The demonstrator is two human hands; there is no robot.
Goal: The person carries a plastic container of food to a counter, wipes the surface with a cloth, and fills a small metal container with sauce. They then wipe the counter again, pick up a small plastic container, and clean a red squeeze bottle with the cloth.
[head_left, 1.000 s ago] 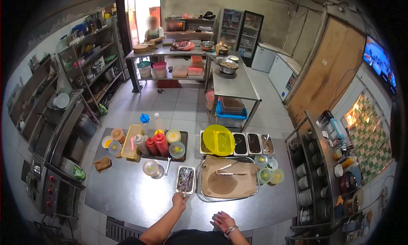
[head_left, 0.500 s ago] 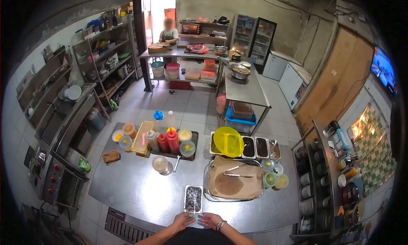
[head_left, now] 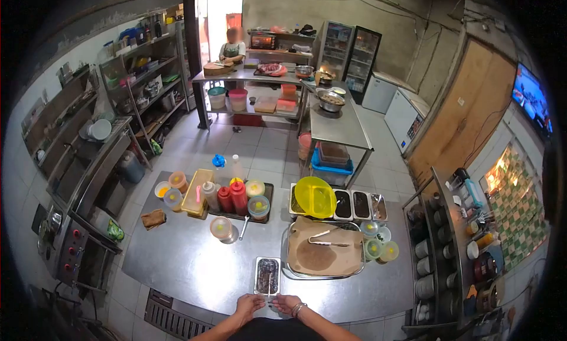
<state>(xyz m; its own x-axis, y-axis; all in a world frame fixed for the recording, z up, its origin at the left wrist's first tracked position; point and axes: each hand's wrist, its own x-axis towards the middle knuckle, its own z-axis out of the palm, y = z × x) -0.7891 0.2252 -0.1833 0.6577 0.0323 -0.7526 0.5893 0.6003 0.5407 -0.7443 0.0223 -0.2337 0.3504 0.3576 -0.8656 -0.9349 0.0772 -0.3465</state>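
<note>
Right in front of me, near the table's front edge, lies a small rectangular metal pan (head_left: 260,276) with dark brown contents. A thin utensil handle (head_left: 270,285) rests in it, pointing toward me. At the pan's near left corner is my left hand (head_left: 250,305), its fingers curled and pinched together. My right hand (head_left: 286,304), with bracelets on the wrist, is just right of the near corner, fingers also pinched. What either hand holds, if anything, is too small or see-through to make out.
To the right, a paper-lined tray (head_left: 319,261) carries tongs (head_left: 328,242). Behind it a yellow bowl (head_left: 315,197) sits over metal pans. Red squeeze bottles (head_left: 238,197), tubs and a spoon (head_left: 244,227) stand left. A person (head_left: 233,50) works at the far table.
My hands have gone from flatter, spread fingers to curled, pinched ones. The shiny streaks over the pan's dark contents have lessened. The view has shifted slightly.
</note>
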